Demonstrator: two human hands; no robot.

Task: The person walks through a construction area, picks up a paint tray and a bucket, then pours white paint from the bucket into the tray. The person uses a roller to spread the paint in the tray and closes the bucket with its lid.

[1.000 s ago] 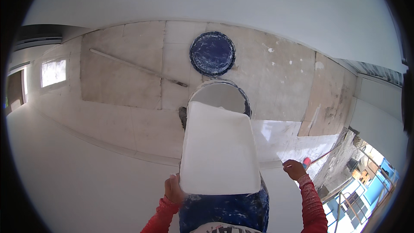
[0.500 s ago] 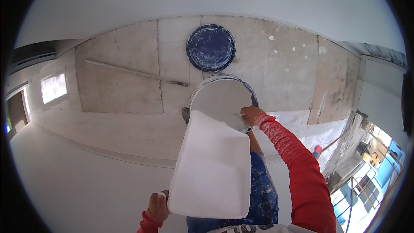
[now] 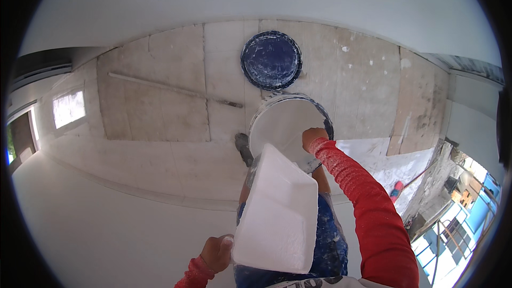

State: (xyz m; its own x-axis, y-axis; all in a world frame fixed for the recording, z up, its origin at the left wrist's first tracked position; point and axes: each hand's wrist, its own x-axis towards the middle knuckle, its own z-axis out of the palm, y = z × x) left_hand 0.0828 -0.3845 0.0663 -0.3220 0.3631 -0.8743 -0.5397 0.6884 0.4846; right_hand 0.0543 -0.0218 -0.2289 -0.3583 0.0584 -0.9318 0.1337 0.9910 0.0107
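My left hand (image 3: 218, 253) is closed on the lower left edge of a white paint tray (image 3: 274, 213), which tilts over my lap with its narrow end at the bucket's near rim. Its inside is coated in white. Beyond the tray stands a round bucket (image 3: 329, 122) holding pale, whitish paint (image 3: 280, 122). Over the paint, by the bucket's right side, my right hand (image 3: 314, 137) is curled shut; whatever its fingers hold is hidden beneath it.
A blue lid (image 3: 271, 60) smeared with white lies just past the bucket. Left of it a long pole (image 3: 176, 89) rests on floor covering sheets (image 3: 154, 112). My dark shoe (image 3: 244, 148) is beside the bucket. Farther right are a red object (image 3: 396, 189) and metal bars (image 3: 453, 237).
The tray has shifted right and turned slightly, along with my left hand. My right hand remains over the paint, moved a little. The view has shifted, showing more of my shoe.
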